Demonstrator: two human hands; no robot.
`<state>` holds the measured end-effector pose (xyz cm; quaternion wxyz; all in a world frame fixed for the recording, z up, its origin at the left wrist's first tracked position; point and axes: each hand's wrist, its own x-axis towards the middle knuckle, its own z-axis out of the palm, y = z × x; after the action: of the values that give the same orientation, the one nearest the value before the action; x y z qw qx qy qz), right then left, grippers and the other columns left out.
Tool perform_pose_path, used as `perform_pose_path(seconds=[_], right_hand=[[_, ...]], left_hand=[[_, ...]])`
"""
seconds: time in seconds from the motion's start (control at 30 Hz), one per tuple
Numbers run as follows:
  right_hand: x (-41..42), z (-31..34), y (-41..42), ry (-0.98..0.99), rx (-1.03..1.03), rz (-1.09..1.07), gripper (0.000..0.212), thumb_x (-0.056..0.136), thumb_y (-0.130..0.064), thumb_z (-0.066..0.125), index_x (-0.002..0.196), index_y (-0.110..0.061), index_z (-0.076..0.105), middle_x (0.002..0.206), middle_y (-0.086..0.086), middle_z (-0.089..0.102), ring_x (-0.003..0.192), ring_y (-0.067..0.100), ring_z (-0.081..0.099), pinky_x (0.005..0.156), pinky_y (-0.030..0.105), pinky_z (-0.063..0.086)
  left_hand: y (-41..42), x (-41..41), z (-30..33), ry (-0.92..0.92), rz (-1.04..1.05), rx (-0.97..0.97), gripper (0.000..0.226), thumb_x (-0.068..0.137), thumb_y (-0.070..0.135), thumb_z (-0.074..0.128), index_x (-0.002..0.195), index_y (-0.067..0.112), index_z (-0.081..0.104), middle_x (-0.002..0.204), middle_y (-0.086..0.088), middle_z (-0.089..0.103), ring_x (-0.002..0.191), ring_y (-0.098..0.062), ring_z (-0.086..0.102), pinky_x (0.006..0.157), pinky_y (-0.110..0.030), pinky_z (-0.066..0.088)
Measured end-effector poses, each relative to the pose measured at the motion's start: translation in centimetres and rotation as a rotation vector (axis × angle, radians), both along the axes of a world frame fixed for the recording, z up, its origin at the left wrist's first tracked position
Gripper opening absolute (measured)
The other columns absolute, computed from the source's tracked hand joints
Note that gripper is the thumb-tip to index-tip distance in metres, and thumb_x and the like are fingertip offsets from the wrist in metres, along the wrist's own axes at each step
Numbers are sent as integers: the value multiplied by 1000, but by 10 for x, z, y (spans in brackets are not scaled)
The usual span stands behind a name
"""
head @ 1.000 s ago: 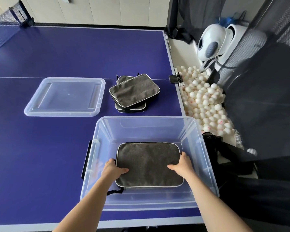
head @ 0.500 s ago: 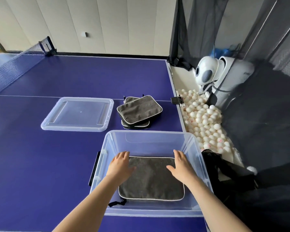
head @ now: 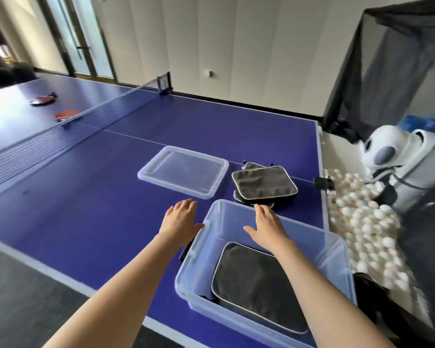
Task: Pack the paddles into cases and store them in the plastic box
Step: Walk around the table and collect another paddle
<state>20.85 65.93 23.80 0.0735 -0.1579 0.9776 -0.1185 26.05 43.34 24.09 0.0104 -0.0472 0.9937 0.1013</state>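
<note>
A clear plastic box (head: 199,277) stands at the near edge of the blue table. One grey paddle case (head: 256,285) lies flat on its bottom. Behind the box, a stack of grey cases (head: 264,184) rests on the table. My left hand (head: 180,219) hovers with fingers spread, just left of the box's far left corner, holding nothing. My right hand (head: 268,226) is held open over the far part of the box, fingertips near its back rim and close to the stack. Two red paddles (head: 67,113) (head: 41,100) lie beyond the net.
The box's clear lid (head: 183,170) lies upside down left of the case stack. The net (head: 68,121) crosses the table at the left. To the right, a tray of several white balls (head: 367,222), a white ball machine (head: 392,156) and black netting border the table.
Both hands have let go of the case in the box and lifted forward. The left hand moved out past the box's left side. My view swung up and left.
</note>
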Motion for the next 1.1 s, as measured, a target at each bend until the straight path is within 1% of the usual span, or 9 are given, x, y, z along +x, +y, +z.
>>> perform_pose_path(seconds=[0.17, 0.3, 0.43, 0.63, 0.83, 1.1], right_hand=[[1, 15, -68, 30, 25, 159, 75, 95, -39, 52, 149, -2, 15, 152, 14, 27, 141, 27, 26, 113, 32, 21], [8, 29, -131, 57, 31, 252, 70, 94, -40, 53, 145, -3, 23, 149, 15, 32, 137, 29, 32, 111, 36, 27], [28, 35, -202, 67, 50, 326, 70, 95, -42, 50, 147, -5, 21, 149, 14, 30, 136, 29, 32, 111, 38, 29], [82, 33, -332, 33, 90, 469, 72, 96, -43, 46, 150, -7, 15, 156, 11, 22, 144, 25, 21, 117, 39, 20], [140, 28, -467, 2, 62, 627, 72, 96, -42, 47, 150, -7, 15, 156, 9, 22, 144, 23, 19, 117, 38, 21], [207, 16, -604, -17, 101, 863, 72, 96, -43, 48, 150, -7, 16, 155, 10, 23, 144, 24, 20, 117, 38, 21]], left_hand=[[-62, 31, 13, -28, 151, -6, 73, 94, 48, 53, 151, 14, 23, 160, -5, 19, 147, -23, 19, 119, -41, 18], [-118, 60, 19, -19, 265, 10, 73, 95, 48, 51, 152, 14, 20, 161, -4, 15, 149, -21, 13, 120, -41, 14], [-178, 97, 20, -21, 356, 24, 73, 95, 49, 51, 151, 14, 21, 161, -4, 16, 149, -21, 12, 120, -40, 14], [-286, 173, 10, -58, 507, 51, 73, 94, 50, 51, 151, 14, 21, 160, -3, 18, 149, -20, 12, 120, -41, 15], [-391, 254, 4, -67, 662, 41, 75, 92, 50, 53, 151, 15, 23, 160, -2, 21, 147, -20, 18, 118, -42, 17], [-485, 341, -12, -132, 871, 92, 78, 94, 50, 49, 153, 13, 16, 161, -4, 15, 149, -21, 12, 120, -43, 14]])
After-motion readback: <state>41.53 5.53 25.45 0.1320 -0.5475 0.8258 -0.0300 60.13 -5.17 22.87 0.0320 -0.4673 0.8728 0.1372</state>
